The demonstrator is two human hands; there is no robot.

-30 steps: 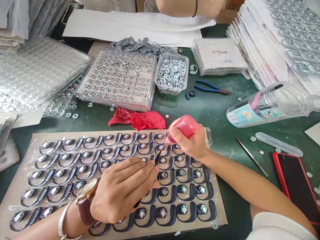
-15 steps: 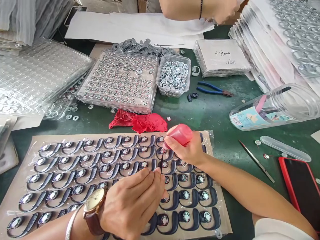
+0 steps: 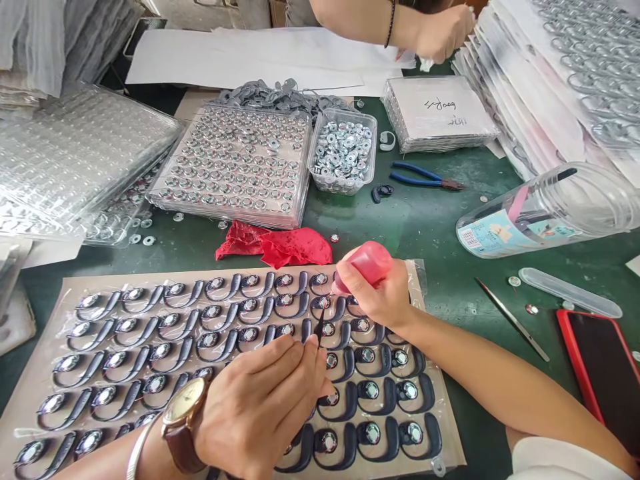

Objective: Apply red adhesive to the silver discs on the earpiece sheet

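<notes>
My left hand, with a watch on its wrist, is closed around black pointed tweezers. Their tip is at a small round speaker in a dark ear-hook shell. In my right hand is a pink squeeze bottle, tilted with its nozzle down to the left, just above the same row. Rows of these ear-hook shells with speakers lie on a brown board under both hands. My left hand hides several of them.
Beyond the board lie a red cloth, speaker trays, a tub of metal rings and blue-handled pliers. To the right are a clear jar, silver tweezers and a red-cased phone. A co-worker's arm reaches across the back.
The bottle in my right hand has shifted slightly right and up, its nozzle moving away from the tweezers' tip. My left hand stays almost still. The co-worker's hand has moved left and lower.
</notes>
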